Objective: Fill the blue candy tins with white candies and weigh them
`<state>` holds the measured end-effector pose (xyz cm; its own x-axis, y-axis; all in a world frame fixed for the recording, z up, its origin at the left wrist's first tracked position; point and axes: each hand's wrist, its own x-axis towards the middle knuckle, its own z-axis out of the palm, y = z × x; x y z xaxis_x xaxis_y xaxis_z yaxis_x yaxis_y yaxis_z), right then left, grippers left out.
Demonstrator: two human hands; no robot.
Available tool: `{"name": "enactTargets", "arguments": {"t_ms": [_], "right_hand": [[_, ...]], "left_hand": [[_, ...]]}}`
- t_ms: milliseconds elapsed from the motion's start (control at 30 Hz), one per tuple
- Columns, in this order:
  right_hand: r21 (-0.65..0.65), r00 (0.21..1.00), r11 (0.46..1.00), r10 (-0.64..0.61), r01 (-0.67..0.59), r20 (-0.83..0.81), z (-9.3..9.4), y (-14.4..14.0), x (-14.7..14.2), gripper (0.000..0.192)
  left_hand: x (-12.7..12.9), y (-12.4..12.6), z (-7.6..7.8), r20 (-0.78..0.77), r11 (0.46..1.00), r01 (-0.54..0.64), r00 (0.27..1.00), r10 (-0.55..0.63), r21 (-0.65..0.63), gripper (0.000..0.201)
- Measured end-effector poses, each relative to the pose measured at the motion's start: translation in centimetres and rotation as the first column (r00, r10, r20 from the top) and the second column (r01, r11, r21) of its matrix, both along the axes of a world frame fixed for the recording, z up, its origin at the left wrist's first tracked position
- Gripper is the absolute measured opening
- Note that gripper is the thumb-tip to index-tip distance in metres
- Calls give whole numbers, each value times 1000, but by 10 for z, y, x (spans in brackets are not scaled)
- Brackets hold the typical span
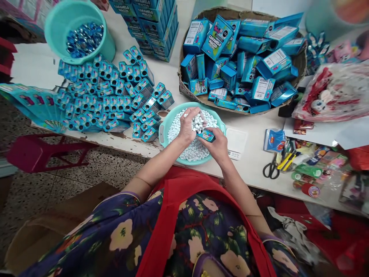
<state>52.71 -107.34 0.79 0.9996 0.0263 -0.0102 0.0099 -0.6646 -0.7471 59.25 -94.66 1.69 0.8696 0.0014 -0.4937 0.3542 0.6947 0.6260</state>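
My left hand [188,127] is cupped around a heap of small white candies [198,123], above a turquoise tub [162,134]. Loose white candies [194,151] of the same kind fill much of that tub. Between the thumb and fingers of my right hand [218,145] is a small blue candy box [206,135] lettered "Caramelo Macizo". The box lies close against the candies in my left hand, over the tub. Its opening cannot be made out from here.
Many small blue boxes [115,102] with round holes stand at left. Behind are a bucket [109,44] of shiny blue pieces and stacked cartons [161,29]. A cardboard tray [184,90] holds blue boxes. Right: a white scale [236,142], scissors [271,170] and yellow cutters [286,161].
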Motion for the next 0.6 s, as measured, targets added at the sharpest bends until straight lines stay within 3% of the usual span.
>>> {"name": "enactTargets", "arguments": {"t_ms": [600], "right_hand": [[96, 999, 995, -38, 35, 35, 0, -2, 5, 33]], "left_hand": [[1, -3, 1, 72, 988, 37, 996, -48, 149, 30]]}}
